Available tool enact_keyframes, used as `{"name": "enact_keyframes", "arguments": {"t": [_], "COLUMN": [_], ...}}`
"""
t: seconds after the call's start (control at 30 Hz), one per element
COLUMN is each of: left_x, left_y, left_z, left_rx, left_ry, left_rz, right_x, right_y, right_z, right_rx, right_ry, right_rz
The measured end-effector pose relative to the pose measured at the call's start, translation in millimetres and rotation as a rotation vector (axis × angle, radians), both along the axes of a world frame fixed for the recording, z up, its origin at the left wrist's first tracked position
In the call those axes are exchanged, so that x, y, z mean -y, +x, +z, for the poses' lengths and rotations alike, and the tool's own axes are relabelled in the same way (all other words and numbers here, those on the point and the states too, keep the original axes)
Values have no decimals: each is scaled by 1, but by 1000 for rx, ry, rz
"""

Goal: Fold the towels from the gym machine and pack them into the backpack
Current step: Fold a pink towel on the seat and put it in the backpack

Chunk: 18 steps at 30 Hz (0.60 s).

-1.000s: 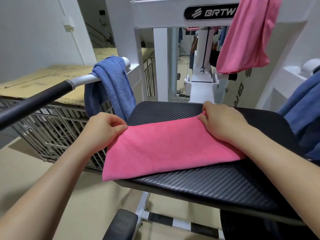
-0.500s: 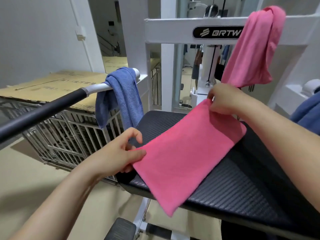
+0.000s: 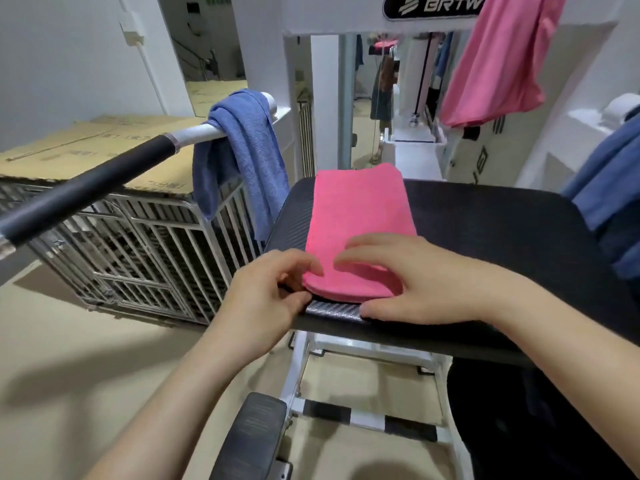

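Ok so the left hand (image 3: pixel 263 299) has its fingers (image 3: pixel 306 264) curled in and looks to be pinching the near-left corner of the folded pink towel (image 3: pixel 360 216), with the thumb right at that edge. The right hand (image 3: pixel 419 282) isn't gripping anything as far as I can tell. Its fingers are loose and spread, just lying on top of the towel's near end, thumb down along the front lip of the worktop (image 3: pixel 491 237). The bit that matters for the next move: the towel is a narrow strip whose long axis runs straight from 6 to 12. The near end is under both hands and the far end sits up by the back edge of the pad. So all the cloth lies at 12 o'clock from the fingers, and both hands are about equally close, left on the corner, right on the face. My guess is the near end gets flipped toward 12 to halve it, or it's done and gets lifted off. Further out, a blue towel (image 3: pixel 242 157) hangs over the bar (image 3: pixel 86 188) at 10 o'clock. A hanging pink towel (image 3: pixel 498 60) is draped on the frame at 1, and more blue cloth (image 3: pixel 609 188) sits at 3. Can't pick out the backpack from here.
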<state>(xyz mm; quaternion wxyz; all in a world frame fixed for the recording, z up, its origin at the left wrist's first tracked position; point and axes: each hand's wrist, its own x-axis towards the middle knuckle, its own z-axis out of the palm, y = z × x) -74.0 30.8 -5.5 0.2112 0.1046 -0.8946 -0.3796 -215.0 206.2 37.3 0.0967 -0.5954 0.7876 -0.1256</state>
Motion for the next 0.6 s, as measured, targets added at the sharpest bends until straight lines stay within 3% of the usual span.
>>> {"name": "enact_keyframes", "arguments": {"t": [0.17,0.27,0.33,0.47,0.6], "left_x": [4,2,3,4,4], "left_y": [-1,-2,-9,-16,-3], "left_z": [-4,-10,-10,-7,-6], "left_rx": [-121,-254,-230,-161,-101], "left_ry": [-623,-978,-1011,-921,-833], "left_rz": [66,-134,-223,-201,-255], "right_x": [-25,-29,-27,-25,-37], "right_y": [17,21,21,19,29], "right_z": [-23,-30,-36,-42,-35], "right_rx": [-135,-132,-193,-202,-169], "right_ry": [-178,-305,-358,-371,-338], "right_rz": [-191,-240,-278,-430,-390]}}
